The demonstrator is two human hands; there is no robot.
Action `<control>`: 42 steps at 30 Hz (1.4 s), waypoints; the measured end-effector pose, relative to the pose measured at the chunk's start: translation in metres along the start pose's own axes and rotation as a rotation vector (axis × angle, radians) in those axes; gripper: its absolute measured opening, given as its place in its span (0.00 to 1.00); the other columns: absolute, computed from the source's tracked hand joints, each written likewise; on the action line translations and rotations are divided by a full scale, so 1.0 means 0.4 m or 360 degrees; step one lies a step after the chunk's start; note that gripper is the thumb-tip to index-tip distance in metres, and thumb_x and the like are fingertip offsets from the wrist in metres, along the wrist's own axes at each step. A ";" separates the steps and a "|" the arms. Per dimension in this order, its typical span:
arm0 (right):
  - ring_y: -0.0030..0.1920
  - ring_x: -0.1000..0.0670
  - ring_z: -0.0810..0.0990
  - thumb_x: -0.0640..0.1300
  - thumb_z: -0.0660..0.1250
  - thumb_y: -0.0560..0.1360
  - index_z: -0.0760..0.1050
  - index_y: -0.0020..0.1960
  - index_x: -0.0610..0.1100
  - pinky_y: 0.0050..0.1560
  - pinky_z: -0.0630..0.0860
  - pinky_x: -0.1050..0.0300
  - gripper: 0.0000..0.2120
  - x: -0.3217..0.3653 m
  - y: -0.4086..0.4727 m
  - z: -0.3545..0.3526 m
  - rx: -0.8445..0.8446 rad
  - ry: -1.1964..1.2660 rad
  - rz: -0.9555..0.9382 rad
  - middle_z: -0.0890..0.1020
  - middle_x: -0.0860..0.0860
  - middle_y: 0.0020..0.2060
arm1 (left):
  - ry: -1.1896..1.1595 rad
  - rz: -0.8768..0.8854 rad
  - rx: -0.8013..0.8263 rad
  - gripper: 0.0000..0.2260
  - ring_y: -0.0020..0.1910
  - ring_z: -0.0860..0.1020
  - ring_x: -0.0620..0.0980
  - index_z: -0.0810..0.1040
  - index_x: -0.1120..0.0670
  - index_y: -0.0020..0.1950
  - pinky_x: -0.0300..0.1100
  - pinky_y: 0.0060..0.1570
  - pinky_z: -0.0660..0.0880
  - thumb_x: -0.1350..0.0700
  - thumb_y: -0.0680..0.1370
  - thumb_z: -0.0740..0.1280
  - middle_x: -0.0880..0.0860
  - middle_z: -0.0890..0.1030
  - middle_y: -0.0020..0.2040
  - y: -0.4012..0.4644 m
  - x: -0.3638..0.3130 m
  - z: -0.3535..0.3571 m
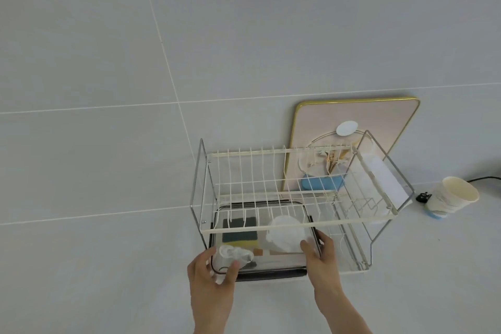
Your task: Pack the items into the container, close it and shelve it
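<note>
Clear lidded container (pixel 261 263) lies flat on lower tier of wire dish rack (pixel 295 222), long axis left-right. Left hand (pixel 214 276) grips near-left corner, right hand (pixel 320 255) grips right edge. Near edge overhangs rack front; floor ahead open.

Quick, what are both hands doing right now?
Left hand: closed on the container's front-left corner.
Right hand: closed on its right edge.

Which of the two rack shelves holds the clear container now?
The lower shelf holds the container; the upper shelf above it is bare wire. Both hands, left and right, grip its front corners.
</note>
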State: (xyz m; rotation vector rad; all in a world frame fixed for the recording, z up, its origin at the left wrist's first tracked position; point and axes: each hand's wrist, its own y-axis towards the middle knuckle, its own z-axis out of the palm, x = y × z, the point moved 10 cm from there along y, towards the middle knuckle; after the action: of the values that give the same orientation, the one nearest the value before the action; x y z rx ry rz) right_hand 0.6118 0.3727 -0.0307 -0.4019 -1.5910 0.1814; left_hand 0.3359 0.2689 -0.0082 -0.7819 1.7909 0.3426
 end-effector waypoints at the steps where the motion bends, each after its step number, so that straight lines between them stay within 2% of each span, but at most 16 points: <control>1: 0.58 0.49 0.70 0.41 0.65 0.79 0.65 0.70 0.52 0.57 0.65 0.52 0.22 0.005 0.002 0.003 0.0013 -0.0041 -0.0009 0.72 0.53 0.61 | 0.0010 0.0025 0.0002 0.25 0.53 0.78 0.53 0.74 0.47 0.60 0.49 0.53 0.77 0.56 0.66 0.79 0.51 0.69 0.60 0.000 -0.001 0.001; 4: 0.61 0.45 0.72 0.44 0.66 0.79 0.63 0.73 0.47 0.59 0.69 0.50 0.25 0.027 0.005 -0.003 -0.0054 -0.0440 -0.0169 0.72 0.47 0.67 | 0.0195 0.0232 0.0024 0.29 0.57 0.75 0.51 0.73 0.46 0.60 0.47 0.55 0.74 0.51 0.63 0.81 0.51 0.68 0.62 -0.003 -0.012 -0.010; 7: 0.68 0.41 0.71 0.52 0.71 0.75 0.64 0.73 0.43 0.60 0.75 0.44 0.32 0.078 -0.017 0.000 -0.0188 -0.0963 -0.0629 0.69 0.44 0.70 | 0.0442 0.0460 0.0005 0.35 0.66 0.67 0.48 0.73 0.42 0.64 0.50 0.59 0.71 0.34 0.59 0.74 0.50 0.64 0.69 -0.003 -0.027 -0.021; 10: 0.74 0.43 0.64 0.64 0.64 0.74 0.67 0.72 0.47 0.62 0.77 0.43 0.32 0.082 -0.048 0.049 -0.0089 -0.1305 -0.0984 0.67 0.47 0.74 | 0.0548 0.0498 0.0036 0.35 0.71 0.64 0.50 0.73 0.38 0.65 0.55 0.61 0.73 0.28 0.60 0.68 0.46 0.58 0.74 0.002 -0.032 -0.016; 13: 0.77 0.44 0.60 0.70 0.57 0.75 0.67 0.72 0.49 0.60 0.80 0.42 0.34 0.082 -0.038 0.061 -0.0065 -0.1417 -0.1039 0.62 0.47 0.78 | 0.0655 0.0511 0.0082 0.32 0.73 0.63 0.48 0.70 0.34 0.66 0.56 0.59 0.75 0.27 0.64 0.66 0.43 0.57 0.76 0.010 -0.037 -0.008; 15: 0.79 0.45 0.56 0.73 0.56 0.74 0.62 0.75 0.51 0.59 0.80 0.42 0.38 0.084 -0.030 0.073 -0.0017 -0.1487 -0.1058 0.57 0.49 0.80 | 0.0715 0.0467 0.0109 0.31 0.72 0.64 0.48 0.67 0.33 0.67 0.55 0.57 0.76 0.27 0.65 0.62 0.44 0.56 0.76 0.018 -0.034 0.000; 19: 0.81 0.47 0.45 0.77 0.53 0.71 0.51 0.80 0.53 0.64 0.77 0.42 0.45 0.079 -0.011 0.084 0.0062 -0.1570 -0.1051 0.47 0.50 0.81 | 0.0796 0.0386 0.0139 0.26 0.69 0.69 0.50 0.63 0.34 0.69 0.54 0.54 0.78 0.33 0.72 0.62 0.45 0.60 0.75 0.035 -0.030 0.022; 23: 0.80 0.48 0.40 0.79 0.49 0.70 0.44 0.80 0.55 0.67 0.74 0.40 0.47 0.075 0.000 0.091 0.0092 -0.1638 -0.1003 0.42 0.52 0.81 | 0.0842 0.0366 0.0148 0.26 0.68 0.70 0.49 0.61 0.35 0.70 0.53 0.54 0.77 0.33 0.74 0.60 0.44 0.63 0.73 0.042 -0.022 0.029; 26: 0.80 0.47 0.40 0.79 0.47 0.70 0.43 0.80 0.54 0.71 0.70 0.41 0.47 0.076 0.002 0.094 0.0079 -0.1659 -0.0979 0.42 0.50 0.81 | 0.0874 0.0326 0.0166 0.25 0.67 0.71 0.50 0.60 0.35 0.71 0.54 0.53 0.77 0.34 0.74 0.58 0.45 0.63 0.73 0.047 -0.012 0.037; 28: 0.80 0.47 0.39 0.79 0.47 0.70 0.43 0.80 0.54 0.75 0.63 0.42 0.47 0.075 0.004 0.098 0.0075 -0.1686 -0.0970 0.42 0.50 0.81 | 0.0903 0.0298 0.0176 0.25 0.67 0.71 0.51 0.60 0.36 0.71 0.54 0.53 0.77 0.34 0.75 0.58 0.46 0.63 0.73 0.050 -0.014 0.040; 31: 0.80 0.45 0.41 0.78 0.48 0.71 0.46 0.81 0.52 0.78 0.56 0.42 0.46 0.079 0.004 0.098 0.0042 -0.1739 -0.0998 0.45 0.48 0.81 | 0.0901 0.0304 0.0207 0.25 0.68 0.71 0.51 0.59 0.35 0.72 0.54 0.55 0.77 0.34 0.75 0.57 0.48 0.62 0.74 0.050 -0.018 0.035; 37: 0.80 0.45 0.53 0.73 0.55 0.75 0.63 0.76 0.49 0.76 0.61 0.42 0.38 0.102 -0.071 0.088 -0.0112 -0.1702 -0.1091 0.59 0.47 0.79 | 0.0776 0.0567 0.0251 0.22 0.67 0.71 0.46 0.66 0.32 0.67 0.51 0.56 0.77 0.32 0.73 0.55 0.43 0.64 0.72 0.050 -0.044 -0.045; 42: 0.79 0.46 0.56 0.72 0.55 0.75 0.64 0.76 0.48 0.75 0.63 0.43 0.39 0.108 -0.157 0.133 -0.0124 -0.1772 -0.1121 0.65 0.46 0.77 | 0.0836 0.0781 0.0313 0.15 0.65 0.72 0.44 0.74 0.33 0.57 0.48 0.60 0.73 0.33 0.75 0.56 0.40 0.72 0.66 0.059 -0.097 -0.147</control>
State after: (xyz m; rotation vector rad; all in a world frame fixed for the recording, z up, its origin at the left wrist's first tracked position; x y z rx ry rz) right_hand 0.5494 0.3370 0.0283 0.3026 -2.7316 -0.2563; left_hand 0.2846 0.2655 0.0452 -0.2922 2.4719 0.2860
